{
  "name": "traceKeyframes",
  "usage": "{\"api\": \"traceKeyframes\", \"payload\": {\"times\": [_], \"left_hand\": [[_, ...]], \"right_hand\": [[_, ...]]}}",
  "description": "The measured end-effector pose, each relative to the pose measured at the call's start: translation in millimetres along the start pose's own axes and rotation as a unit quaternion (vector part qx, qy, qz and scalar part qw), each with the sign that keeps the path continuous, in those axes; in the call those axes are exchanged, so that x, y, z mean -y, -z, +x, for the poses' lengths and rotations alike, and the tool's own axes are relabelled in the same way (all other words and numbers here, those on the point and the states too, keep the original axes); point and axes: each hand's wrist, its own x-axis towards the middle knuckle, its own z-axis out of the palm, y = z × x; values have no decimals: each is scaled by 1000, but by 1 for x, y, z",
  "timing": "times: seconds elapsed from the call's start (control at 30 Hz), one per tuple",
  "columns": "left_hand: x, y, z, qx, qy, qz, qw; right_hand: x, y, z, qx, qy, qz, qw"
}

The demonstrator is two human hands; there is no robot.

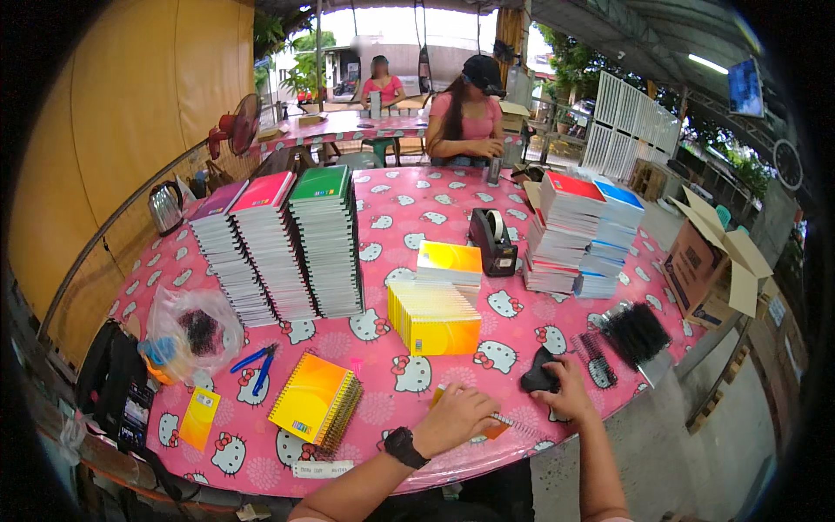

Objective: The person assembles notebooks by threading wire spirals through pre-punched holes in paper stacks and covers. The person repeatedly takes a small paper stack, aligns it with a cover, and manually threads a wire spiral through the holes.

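My left hand (458, 416), a dark watch on its wrist, lies over a small yellow-orange notebook (496, 431) near the front edge, gripping it and hiding most of it. A thin spiral coil (524, 426) sticks out from it to the right. My right hand (564, 393) has its fingers closed at the lower edge of a small black object (540, 370) whose kind I cannot make out. Right of that hand lie loose black coils (597, 358) and a clear bag of black coils (637, 333). Left of my left hand sits a pile of coil-bound yellow notebooks (315, 400).
Beyond my hands stand yellow booklets (435, 322), a black tape dispenser (494, 244), red and blue stacks (570, 226), and tall purple, pink and green notebook stacks (323, 244). Blue-handled cutters (256, 365) and a plastic bag (193, 335) lie left. A co-worker (470, 122) sits opposite.
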Motion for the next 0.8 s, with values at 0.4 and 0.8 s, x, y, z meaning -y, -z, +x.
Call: {"api": "traceKeyframes", "payload": {"times": [0.4,0.8], "left_hand": [[0,-4,-1,-2,22,33,999],[17,5,-16,-34,32,11,999]], "right_hand": [[12,-12,16,-17,1,68,998],[81,-3,-19,166,-33,311,935]]}}
